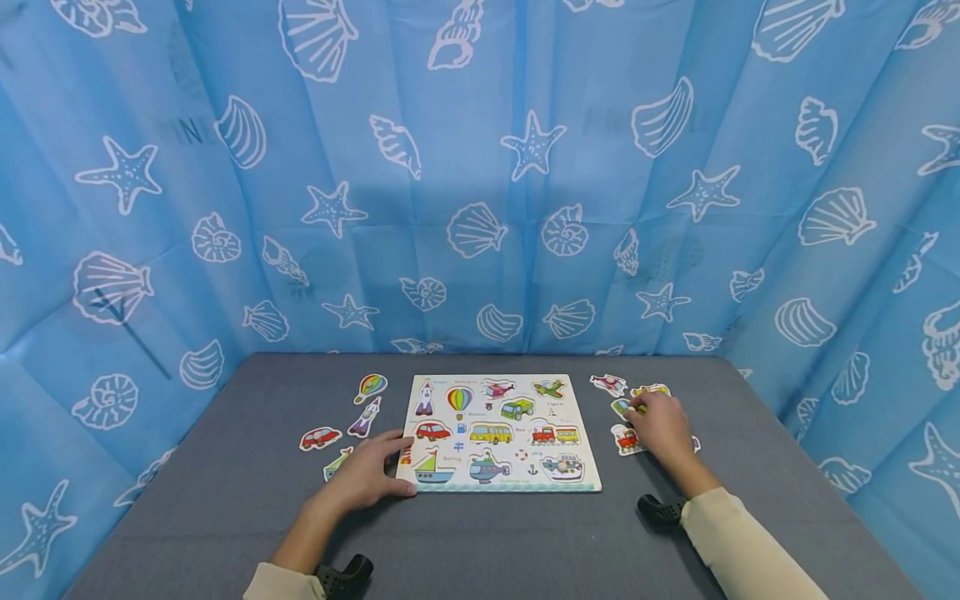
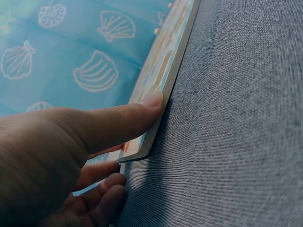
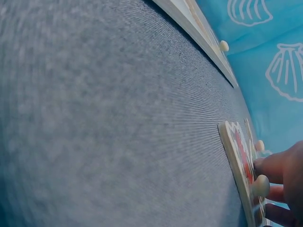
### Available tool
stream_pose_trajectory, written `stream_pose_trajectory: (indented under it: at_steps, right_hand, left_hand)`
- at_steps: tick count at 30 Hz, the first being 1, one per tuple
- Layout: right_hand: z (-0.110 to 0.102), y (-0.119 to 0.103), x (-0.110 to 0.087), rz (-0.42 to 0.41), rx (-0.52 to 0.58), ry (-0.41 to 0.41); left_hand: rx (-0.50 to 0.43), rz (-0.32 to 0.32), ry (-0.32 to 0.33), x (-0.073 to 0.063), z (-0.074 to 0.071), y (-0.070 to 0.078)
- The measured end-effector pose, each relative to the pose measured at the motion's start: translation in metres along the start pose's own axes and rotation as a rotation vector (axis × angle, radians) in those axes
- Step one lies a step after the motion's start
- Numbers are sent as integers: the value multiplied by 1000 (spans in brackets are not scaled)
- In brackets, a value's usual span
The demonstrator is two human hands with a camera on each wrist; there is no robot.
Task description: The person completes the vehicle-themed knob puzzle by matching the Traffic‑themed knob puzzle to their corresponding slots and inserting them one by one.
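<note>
A wooden puzzle board [image 1: 480,392] printed with vehicles lies on the table. My left hand [image 1: 367,473] grips its front left corner; in the left wrist view the thumb [image 2: 120,120] presses on the front edge and the other fingers curl by the side edge. A ship piece [image 1: 562,468] sits in the board at the lower right. To the right of the board, my right hand [image 1: 663,427] pinches at a green puzzle piece [image 1: 620,407], mostly covered by the fingers. A red train piece [image 1: 627,439] with a knob [image 3: 261,186] lies just in front of it.
A helicopter piece [image 1: 609,384] and a yellow piece [image 1: 651,389] lie beyond the right hand. Left of the board are a balloon piece [image 1: 371,387], a rocket piece [image 1: 364,417], a red car piece [image 1: 320,438] and a partly hidden sailboat piece [image 1: 337,463]. A blue shell-patterned curtain [image 1: 480,283] hangs behind the table.
</note>
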State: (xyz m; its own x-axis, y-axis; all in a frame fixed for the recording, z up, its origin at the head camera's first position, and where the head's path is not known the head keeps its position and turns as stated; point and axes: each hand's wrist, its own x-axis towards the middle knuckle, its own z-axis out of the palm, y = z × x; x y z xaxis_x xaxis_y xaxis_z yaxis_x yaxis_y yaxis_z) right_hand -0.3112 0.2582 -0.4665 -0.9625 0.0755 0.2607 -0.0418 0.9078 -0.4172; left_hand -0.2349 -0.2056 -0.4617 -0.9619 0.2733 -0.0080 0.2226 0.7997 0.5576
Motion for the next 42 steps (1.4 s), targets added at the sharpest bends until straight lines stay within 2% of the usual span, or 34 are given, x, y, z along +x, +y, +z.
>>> stream_pose_trajectory:
  at_steps: [13, 28, 42]
  right_hand:
    - [2, -10, -3, -20, 63, 64]
    - [15, -34, 7, -26, 123, 52]
    - [28, -61, 14, -80, 129, 38]
  left_hand:
    - [-1, -1, 0, 0, 1, -1]
    - [-7, -1, 7, 0, 0, 0]
    - [-8, -3, 7, -1, 1, 0]
